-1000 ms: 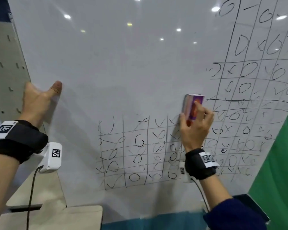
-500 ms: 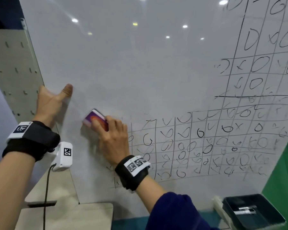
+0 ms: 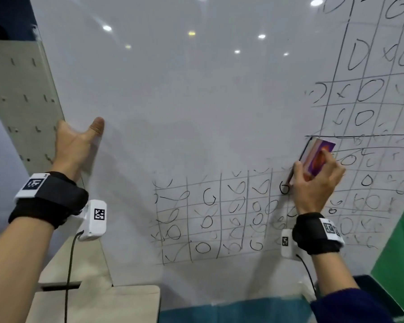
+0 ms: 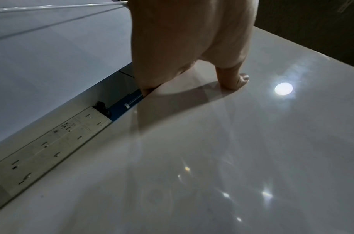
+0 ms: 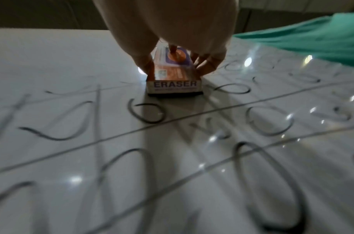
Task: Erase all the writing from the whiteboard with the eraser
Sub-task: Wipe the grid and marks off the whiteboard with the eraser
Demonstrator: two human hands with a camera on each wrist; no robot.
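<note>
A large whiteboard (image 3: 196, 101) fills the head view; its upper left is wiped bare. A hand-drawn grid of black marks (image 3: 208, 220) covers the lower middle and another grid (image 3: 369, 94) runs up the right side. My right hand (image 3: 313, 183) grips the purple and orange eraser (image 3: 317, 157) and presses its dark pad on the board at the grid's upper right. In the right wrist view the eraser (image 5: 174, 79) shows its "ERASER" label, fingers on both sides. My left hand (image 3: 75, 145) holds the board's left edge, thumb (image 4: 234, 79) flat on the face, fingers hidden behind.
A beige pegboard panel (image 3: 19, 101) stands behind the board's left edge. A light wooden surface (image 3: 98, 299) lies below it. A green sheet (image 3: 397, 248) hangs at the right, with a dark bin (image 3: 380, 297) beneath it.
My right hand swept the eraser left across the top of the lower grid, then back to the right. The top row's marks are now fainter. The left hand stayed on the board's edge.
</note>
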